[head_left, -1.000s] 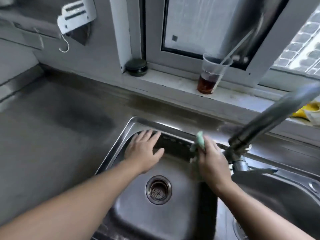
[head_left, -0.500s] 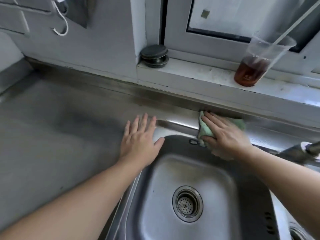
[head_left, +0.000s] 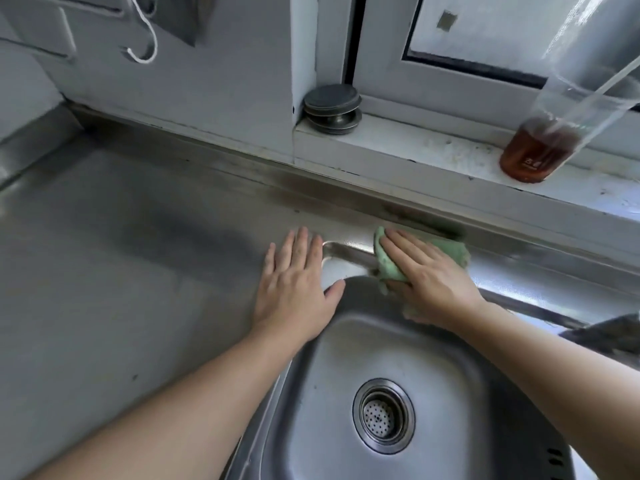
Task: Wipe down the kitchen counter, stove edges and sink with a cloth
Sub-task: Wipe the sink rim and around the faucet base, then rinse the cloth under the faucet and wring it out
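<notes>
While the right hand (head_left: 433,271) presses flat fingers on the green cloth (head_left: 389,263) at the sink's (head_left: 346,341) twelve-o'clock rim, the left hand (head_left: 298,289), fingers relaxed, braces at ten; wiping toward one could topple the cup (head_left: 554,133).

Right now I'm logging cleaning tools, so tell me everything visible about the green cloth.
The green cloth is pale mint, soft and bunched into folds. It lies on the steel strip behind the sink, against the dark-stained back ledge. The right hand presses flat on it, covering its middle; one corner droops over the basin's rim.
</notes>
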